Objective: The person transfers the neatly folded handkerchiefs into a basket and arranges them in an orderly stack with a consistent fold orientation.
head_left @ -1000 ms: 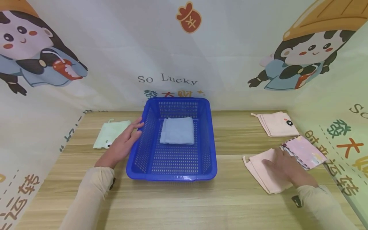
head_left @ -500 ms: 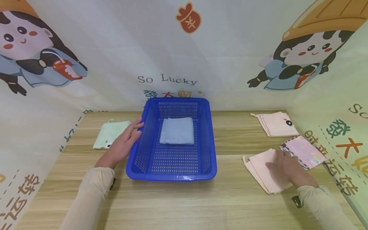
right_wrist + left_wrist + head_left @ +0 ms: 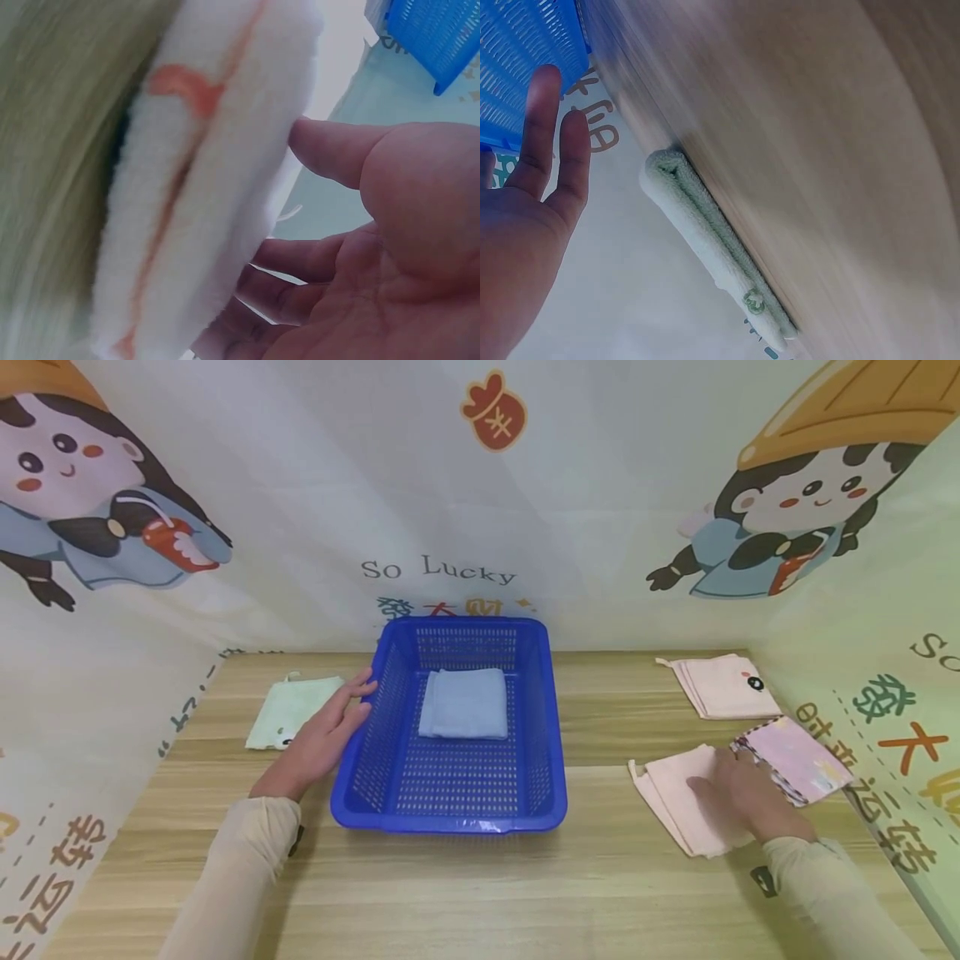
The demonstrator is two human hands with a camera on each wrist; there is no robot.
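Observation:
My left hand [image 3: 322, 739] rests with extended fingers on the left side of a blue plastic basket [image 3: 448, 821]. A folded light blue towel [image 3: 467, 703] lies inside the basket. Over on the right, my right hand [image 3: 753, 793] holds a folded pale pink towel [image 3: 686, 789], thumb on its top and fingers at its far edge. In the right wrist view the thick folded side of this pink towel [image 3: 217, 180] stands close to the camera, the thumb touching it; the fingertips are partly hidden behind it.
A folded light green towel [image 3: 288, 706] lies left of the basket, partly behind the left hand. Another folded pink towel [image 3: 727, 685] with an embroidered face and a pink-purple patterned towel [image 3: 798, 760] lie at the right. A printed backdrop [image 3: 600, 527] encloses the table [image 3: 480, 902].
The right hand and the pink towel under it have shifted slightly left and away from me. The left hand stays at the basket. The whole head view has tilted a little.

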